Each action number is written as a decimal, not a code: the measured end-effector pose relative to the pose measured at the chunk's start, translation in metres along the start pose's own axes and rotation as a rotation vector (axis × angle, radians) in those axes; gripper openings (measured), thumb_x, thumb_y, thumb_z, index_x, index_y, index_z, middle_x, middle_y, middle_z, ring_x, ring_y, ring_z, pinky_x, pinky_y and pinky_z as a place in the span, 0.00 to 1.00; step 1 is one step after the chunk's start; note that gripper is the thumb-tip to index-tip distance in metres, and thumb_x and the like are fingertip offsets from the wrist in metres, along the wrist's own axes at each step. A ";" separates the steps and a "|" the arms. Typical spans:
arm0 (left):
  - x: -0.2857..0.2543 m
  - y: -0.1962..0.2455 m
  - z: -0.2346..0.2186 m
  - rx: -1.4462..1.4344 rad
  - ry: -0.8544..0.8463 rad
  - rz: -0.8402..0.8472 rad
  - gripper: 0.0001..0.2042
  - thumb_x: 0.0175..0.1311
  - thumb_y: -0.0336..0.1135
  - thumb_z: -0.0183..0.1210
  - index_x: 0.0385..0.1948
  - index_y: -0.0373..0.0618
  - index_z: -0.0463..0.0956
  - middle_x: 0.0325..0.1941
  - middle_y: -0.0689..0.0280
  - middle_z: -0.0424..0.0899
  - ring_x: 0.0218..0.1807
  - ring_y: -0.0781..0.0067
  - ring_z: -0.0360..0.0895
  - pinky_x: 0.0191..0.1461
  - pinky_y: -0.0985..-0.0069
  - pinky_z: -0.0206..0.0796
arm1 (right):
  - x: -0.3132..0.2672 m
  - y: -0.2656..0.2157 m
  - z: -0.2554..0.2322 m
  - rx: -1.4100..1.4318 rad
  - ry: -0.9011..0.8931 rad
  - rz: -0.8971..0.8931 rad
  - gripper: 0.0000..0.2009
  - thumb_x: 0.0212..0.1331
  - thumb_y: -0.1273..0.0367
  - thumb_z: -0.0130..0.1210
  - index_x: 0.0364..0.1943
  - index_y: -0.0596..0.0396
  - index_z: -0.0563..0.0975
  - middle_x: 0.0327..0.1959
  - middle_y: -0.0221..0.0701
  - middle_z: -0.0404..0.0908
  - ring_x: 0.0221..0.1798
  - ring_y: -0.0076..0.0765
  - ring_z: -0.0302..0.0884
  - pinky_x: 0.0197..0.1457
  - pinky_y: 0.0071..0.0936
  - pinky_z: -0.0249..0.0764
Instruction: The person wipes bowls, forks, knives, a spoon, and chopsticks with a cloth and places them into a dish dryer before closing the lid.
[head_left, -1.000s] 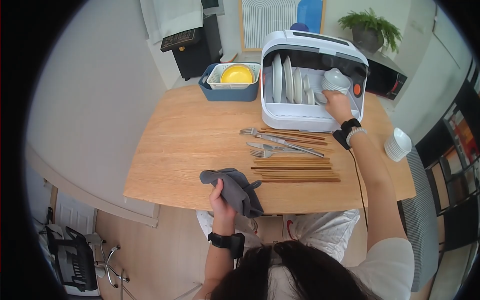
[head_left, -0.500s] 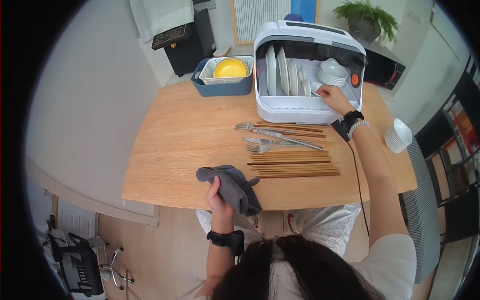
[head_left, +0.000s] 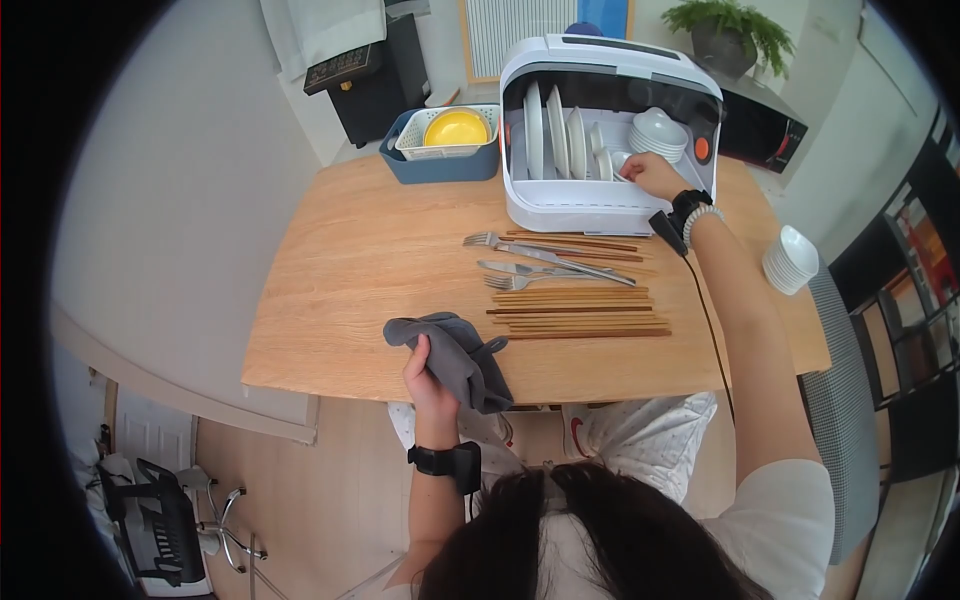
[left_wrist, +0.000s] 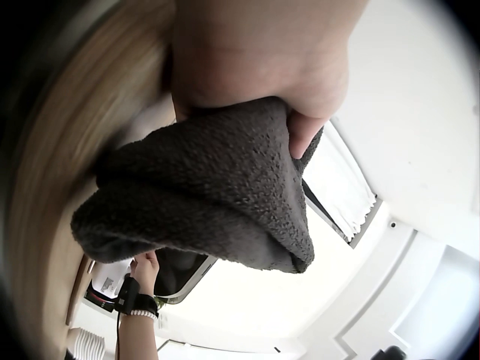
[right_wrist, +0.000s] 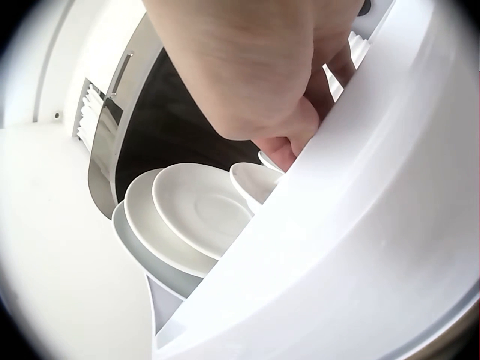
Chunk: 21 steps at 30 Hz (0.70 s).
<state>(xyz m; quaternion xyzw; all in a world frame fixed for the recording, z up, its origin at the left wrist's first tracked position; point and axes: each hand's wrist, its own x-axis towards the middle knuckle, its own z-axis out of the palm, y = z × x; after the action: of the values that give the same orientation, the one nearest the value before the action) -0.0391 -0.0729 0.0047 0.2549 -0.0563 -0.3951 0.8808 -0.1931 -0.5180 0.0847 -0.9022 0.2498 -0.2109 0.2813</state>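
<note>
My left hand grips a dark grey cloth over the table's front edge, thumb on top. In the left wrist view the cloth hangs folded from the hand. My right hand reaches inside a white dish cabinet with a raised dark lid. Its fingers pinch a small white dish, partly hidden by them, at the right end of a row of upright white plates. The right wrist view shows the plates leaning behind the cabinet's front wall. Stacked white bowls sit right of that hand.
On the wooden table lie several chopsticks, with forks and knives among them. A blue basket with a yellow bowl stands left of the cabinet. More stacked bowls stand near the right edge. A cable trails from my right wrist.
My right hand has moved left inside the cabinet, from beside the stacked bowls to the row of plates, with the small dish. The left hand keeps its hold on the cloth.
</note>
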 end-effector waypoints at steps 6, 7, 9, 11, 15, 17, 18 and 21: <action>-0.002 -0.001 0.003 -0.002 -0.003 0.010 0.13 0.60 0.39 0.51 0.42 0.41 0.70 0.40 0.62 0.77 0.42 0.66 0.74 0.48 0.71 0.66 | -0.005 -0.013 0.002 -0.248 0.107 -0.017 0.08 0.42 0.75 0.47 0.24 0.61 0.78 0.23 0.43 0.78 0.29 0.42 0.77 0.36 0.30 0.70; -0.001 -0.001 0.001 -0.001 -0.002 0.009 0.13 0.60 0.39 0.51 0.42 0.41 0.70 0.40 0.62 0.77 0.42 0.66 0.74 0.48 0.72 0.66 | -0.006 -0.016 0.003 -0.246 0.108 -0.017 0.08 0.42 0.75 0.47 0.24 0.61 0.78 0.23 0.43 0.78 0.29 0.42 0.77 0.36 0.30 0.70; -0.001 -0.001 -0.002 0.001 -0.010 0.013 0.13 0.60 0.39 0.50 0.42 0.41 0.70 0.40 0.62 0.77 0.43 0.66 0.74 0.49 0.71 0.66 | -0.008 -0.021 0.004 -0.346 0.134 -0.029 0.08 0.43 0.71 0.48 0.24 0.60 0.77 0.24 0.45 0.77 0.29 0.49 0.75 0.36 0.33 0.70; -0.001 0.000 -0.001 0.002 -0.023 0.015 0.13 0.60 0.39 0.50 0.42 0.41 0.70 0.40 0.62 0.77 0.43 0.66 0.74 0.49 0.71 0.65 | -0.013 -0.028 0.006 -0.355 0.140 -0.023 0.09 0.44 0.69 0.49 0.23 0.60 0.78 0.24 0.46 0.77 0.30 0.50 0.75 0.36 0.35 0.71; -0.001 -0.001 -0.002 0.001 -0.027 0.021 0.14 0.60 0.39 0.50 0.43 0.41 0.69 0.41 0.62 0.77 0.44 0.66 0.73 0.51 0.70 0.64 | -0.018 -0.032 0.012 -0.450 0.164 -0.034 0.14 0.51 0.63 0.47 0.27 0.59 0.78 0.24 0.45 0.78 0.30 0.52 0.75 0.38 0.39 0.71; 0.000 -0.001 -0.006 0.007 -0.039 0.017 0.14 0.60 0.39 0.50 0.43 0.41 0.69 0.42 0.62 0.77 0.45 0.66 0.73 0.52 0.70 0.64 | -0.028 -0.047 0.015 -0.534 0.113 0.019 0.16 0.54 0.61 0.45 0.30 0.60 0.78 0.29 0.45 0.78 0.34 0.52 0.75 0.41 0.39 0.71; 0.001 -0.001 -0.009 0.005 -0.047 0.026 0.15 0.61 0.40 0.49 0.44 0.41 0.69 0.43 0.61 0.76 0.46 0.64 0.73 0.53 0.68 0.63 | -0.037 -0.051 0.013 -0.618 0.057 0.061 0.18 0.57 0.59 0.44 0.33 0.61 0.77 0.33 0.46 0.78 0.37 0.52 0.76 0.44 0.38 0.71; -0.001 -0.002 -0.004 0.012 -0.090 0.025 0.16 0.63 0.41 0.47 0.47 0.41 0.68 0.45 0.60 0.76 0.48 0.63 0.72 0.54 0.67 0.62 | -0.060 -0.026 0.017 -0.671 0.354 -0.242 0.20 0.60 0.58 0.42 0.40 0.63 0.75 0.44 0.48 0.75 0.47 0.52 0.73 0.52 0.36 0.68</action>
<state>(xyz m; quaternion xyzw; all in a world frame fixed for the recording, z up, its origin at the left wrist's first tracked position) -0.0400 -0.0724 0.0005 0.2416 -0.1015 -0.3949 0.8805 -0.2226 -0.4581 0.0734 -0.9166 0.2412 -0.3015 -0.1032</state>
